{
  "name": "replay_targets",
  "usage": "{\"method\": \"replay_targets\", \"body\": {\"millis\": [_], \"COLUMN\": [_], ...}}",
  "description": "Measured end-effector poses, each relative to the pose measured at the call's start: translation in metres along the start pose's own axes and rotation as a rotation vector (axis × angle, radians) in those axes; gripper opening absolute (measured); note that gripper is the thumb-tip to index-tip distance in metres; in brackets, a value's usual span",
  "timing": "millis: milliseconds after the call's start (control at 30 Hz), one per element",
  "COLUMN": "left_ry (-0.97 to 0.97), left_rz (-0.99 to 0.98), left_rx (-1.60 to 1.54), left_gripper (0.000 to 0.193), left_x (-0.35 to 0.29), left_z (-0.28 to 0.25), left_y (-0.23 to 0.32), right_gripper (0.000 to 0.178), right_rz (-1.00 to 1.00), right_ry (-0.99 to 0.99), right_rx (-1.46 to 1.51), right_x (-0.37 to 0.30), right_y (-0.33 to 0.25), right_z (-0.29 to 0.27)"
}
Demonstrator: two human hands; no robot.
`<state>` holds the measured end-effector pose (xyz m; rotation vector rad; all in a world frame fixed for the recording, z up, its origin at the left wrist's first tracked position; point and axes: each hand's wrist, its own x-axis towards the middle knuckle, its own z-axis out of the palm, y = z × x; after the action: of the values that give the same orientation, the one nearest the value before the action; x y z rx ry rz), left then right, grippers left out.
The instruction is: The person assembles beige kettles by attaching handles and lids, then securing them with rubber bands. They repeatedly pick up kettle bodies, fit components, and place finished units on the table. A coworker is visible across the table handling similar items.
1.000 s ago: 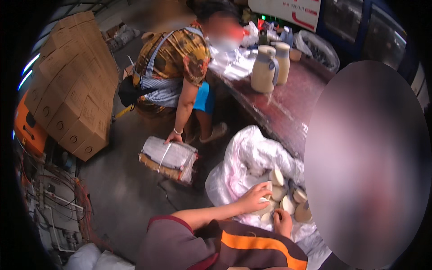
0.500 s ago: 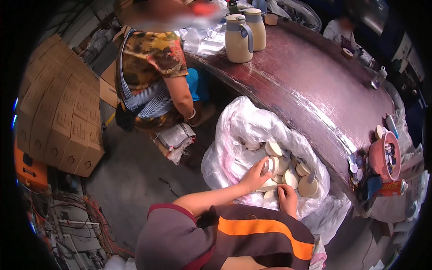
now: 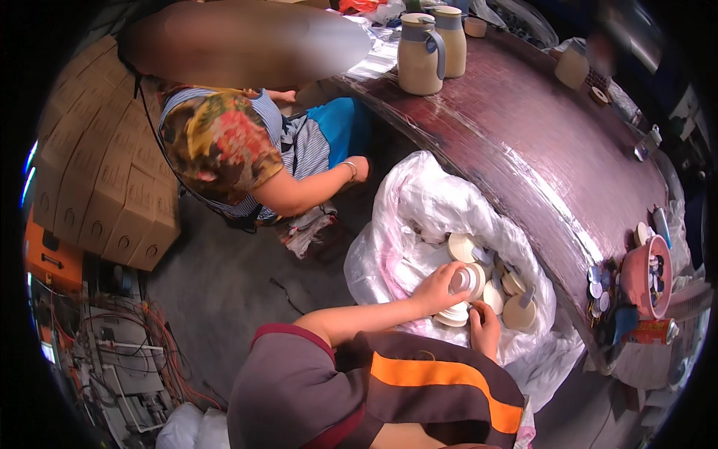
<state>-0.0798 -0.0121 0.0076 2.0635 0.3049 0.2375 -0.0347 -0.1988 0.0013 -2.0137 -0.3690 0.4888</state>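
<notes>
My left hand [image 3: 440,290] is closed round a cream jug lid [image 3: 462,281], its round pale underside turned partly up. Close by on the right, my right hand [image 3: 485,328] has thumb and fingers pinched together at the edge of the lids; anything between them is too small to make out. Both hands are over an open white woven sack [image 3: 419,183]. Inside it lie several more round cream lids, some with grey tabs, such as the lid [image 3: 519,313] right of my hands.
A dark red table [image 3: 523,112] curves past the sack, bearing two cream jugs [image 3: 420,63] and a pink bowl [image 3: 637,278] of small parts. A co-worker [image 3: 224,150] sits at left before stacked cartons [image 3: 112,179]. Cables and hoses [image 3: 142,337] cover a machine at lower left.
The seated co-worker has shifted and turned, with an arm now lowered toward the knee. A jug now shows near the person across the table. My hands stay over the sack, the left still holding a lid.
</notes>
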Motion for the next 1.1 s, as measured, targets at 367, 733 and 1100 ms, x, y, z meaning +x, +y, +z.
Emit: {"method": "replay_targets", "body": {"millis": [367,733,1100], "left_ry": [-0.042,-0.084,-0.103], "left_rz": [-0.109,-0.124,-0.157], "left_rx": [-0.013,-0.002,-0.019], "left_gripper": [0.068,0.068,0.065], "left_x": [0.002,0.004,0.005], "left_z": [0.007,0.006,0.005], "left_y": [-0.006,-0.006,-0.001], "right_gripper": [0.017,0.020,0.020], "right_rz": [0.021,-0.025,0.017], "right_ry": [0.047,0.021,0.032], "right_rx": [0.188,0.053,0.023], "right_x": [-0.001,0.000,-0.002], "right_y": [0.007,0.011,-0.006], "right_z": [0.001,0.000,-0.002]}}
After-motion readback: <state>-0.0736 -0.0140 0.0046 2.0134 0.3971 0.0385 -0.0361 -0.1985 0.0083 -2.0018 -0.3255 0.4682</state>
